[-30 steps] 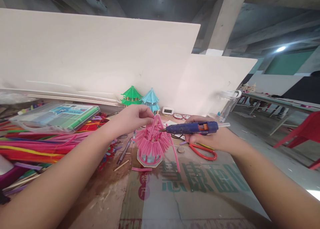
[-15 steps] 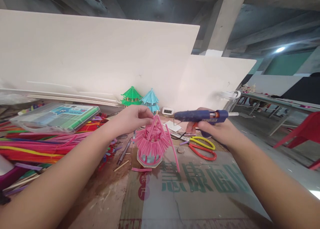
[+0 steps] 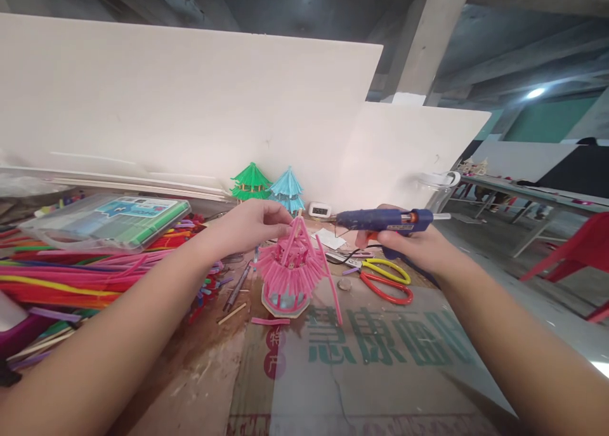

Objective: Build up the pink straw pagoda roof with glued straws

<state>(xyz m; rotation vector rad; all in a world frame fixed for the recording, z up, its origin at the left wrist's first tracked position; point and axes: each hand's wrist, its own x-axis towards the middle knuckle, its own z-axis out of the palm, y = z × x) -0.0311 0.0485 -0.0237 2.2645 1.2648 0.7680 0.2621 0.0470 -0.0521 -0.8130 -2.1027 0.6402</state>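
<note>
A small pink pavilion model (image 3: 291, 276), its two-tiered roof covered in fuzzy pipe-cleaner pieces, stands upright on an octagonal base. My left hand (image 3: 254, 225) is closed at the upper left of its roof, thumb and fingers pinching near the peak; the fingertips are partly hidden behind it. To the right, my right hand (image 3: 413, 244) grips a blue hot glue gun (image 3: 371, 220), its nozzle pointing left, a short way from the roof. A long pink pipe cleaner (image 3: 335, 290) leans from the roof down to the table, and a short pink piece (image 3: 270, 321) lies in front.
Pliers (image 3: 387, 282) with yellow and red handles lie under the glue gun. Green (image 3: 252, 181) and blue (image 3: 287, 188) pavilion models stand behind, near a small digital clock (image 3: 319, 210). At left are bundled pipe cleaners (image 3: 71, 274) and a plastic case (image 3: 107, 220).
The glue gun has shifted very slightly to the right and its nozzle is a touch lower. My left hand stays at the roof, and the pink model stands where it was.
</note>
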